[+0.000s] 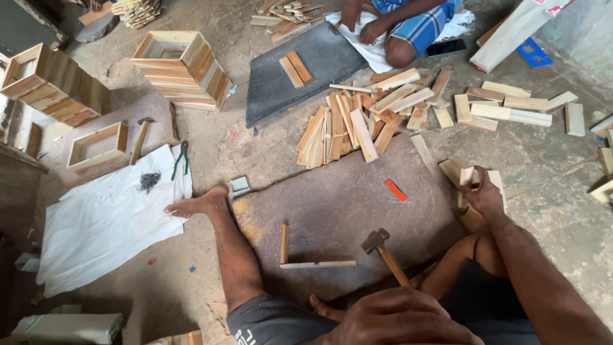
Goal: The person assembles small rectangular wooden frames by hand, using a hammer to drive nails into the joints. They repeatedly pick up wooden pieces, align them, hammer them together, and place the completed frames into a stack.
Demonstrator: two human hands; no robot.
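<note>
My right hand [483,195] reaches out to the right and closes on a short wooden slat [468,178] in a small stack on the floor. My left hand [396,318] lies low in the middle with its fingers curled, just below the handle end of a hammer [385,252]. Whether it grips anything is hidden. The hammer rests on a grey stone slab [345,201] between my legs. Two thin slats joined in an L [285,255] lie on the slab's left part, and a small orange-red flat piece [396,190] lies further back.
A heap of cut slats [351,128] lies beyond the slab, with more [504,108] at the right. Slatted wooden boxes [185,64] stand at the back left. On a white sheet [108,220] are nails [149,182] and pliers [181,160]. Another person [402,29] sits at the top.
</note>
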